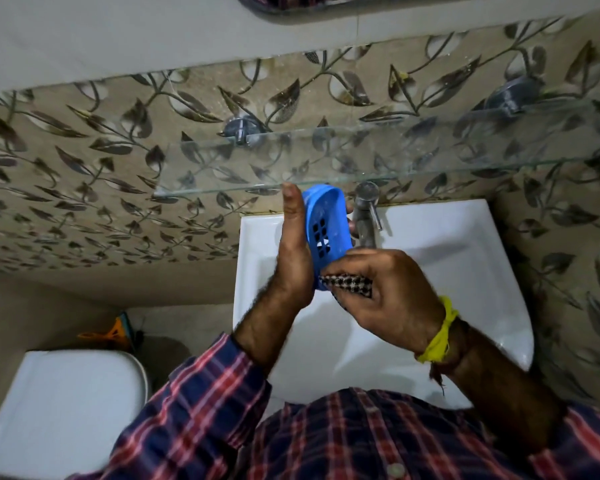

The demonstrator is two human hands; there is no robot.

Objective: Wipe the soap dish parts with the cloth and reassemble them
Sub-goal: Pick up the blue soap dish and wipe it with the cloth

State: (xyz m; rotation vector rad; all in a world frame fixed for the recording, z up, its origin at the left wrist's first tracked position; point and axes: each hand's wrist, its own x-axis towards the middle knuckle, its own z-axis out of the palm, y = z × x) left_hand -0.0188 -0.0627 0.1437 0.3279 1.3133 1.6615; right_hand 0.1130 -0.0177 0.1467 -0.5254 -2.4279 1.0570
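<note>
My left hand [293, 247] holds a blue soap dish part [324, 226] upright above the white sink [465, 258], thumb up along its left edge and fingertips showing behind its right edge. The part is an oval tray with a grid of drain holes. My right hand [385, 299] grips a dark checked cloth [349, 284] and presses it against the lower end of the blue part. I see no other soap dish part.
A glass shelf [378, 157] runs along the leaf-patterned tiled wall just above the hands. A steel tap [368, 216] stands right behind the blue part. A white toilet lid [63, 410] is at the lower left, with an orange item [113, 332] on the floor behind it.
</note>
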